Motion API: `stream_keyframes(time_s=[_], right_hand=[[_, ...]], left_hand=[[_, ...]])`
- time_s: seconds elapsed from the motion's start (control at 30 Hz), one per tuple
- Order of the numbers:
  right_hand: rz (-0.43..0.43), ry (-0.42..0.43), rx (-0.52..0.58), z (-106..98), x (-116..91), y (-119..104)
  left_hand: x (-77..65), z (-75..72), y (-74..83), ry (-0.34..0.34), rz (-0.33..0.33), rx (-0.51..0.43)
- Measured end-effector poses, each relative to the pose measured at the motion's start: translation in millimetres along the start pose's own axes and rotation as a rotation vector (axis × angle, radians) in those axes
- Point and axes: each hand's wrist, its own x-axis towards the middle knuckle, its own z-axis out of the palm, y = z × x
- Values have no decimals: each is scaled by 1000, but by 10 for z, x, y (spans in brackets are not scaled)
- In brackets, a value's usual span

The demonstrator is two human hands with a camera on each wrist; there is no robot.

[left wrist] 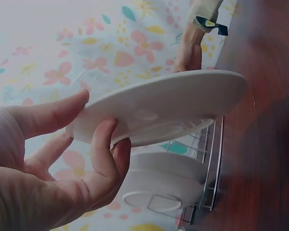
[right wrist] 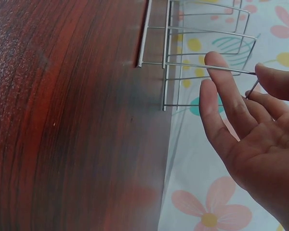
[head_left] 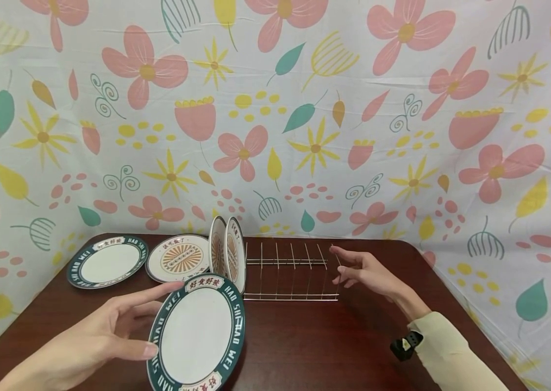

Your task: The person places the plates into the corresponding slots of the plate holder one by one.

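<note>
Grips a green-rimmed plate [head_left: 197, 336] by its left edge, tilted above the desk [head_left: 295, 347], with the left hand [head_left: 92, 330]; pinches the right-end wire of a dish rack [head_left: 290, 299] with the right hand [head_left: 369, 272]. Includes two upright plates [head_left: 235, 255] in the rack's left end.

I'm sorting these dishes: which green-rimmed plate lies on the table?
The leftmost plate, at the back corner of the table; the other green-rimmed plate is held up by the left hand.
</note>
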Motion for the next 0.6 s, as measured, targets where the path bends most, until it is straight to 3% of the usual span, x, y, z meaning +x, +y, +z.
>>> stream_keyframes(time_s=[0.43,0.6], right_hand=[[3,-6,3,-2,6,2],[-4,-7,-1,-1,9,3]], left_hand=[[185,206,77,63,45,-4],[245,278,109,106,75,41]])
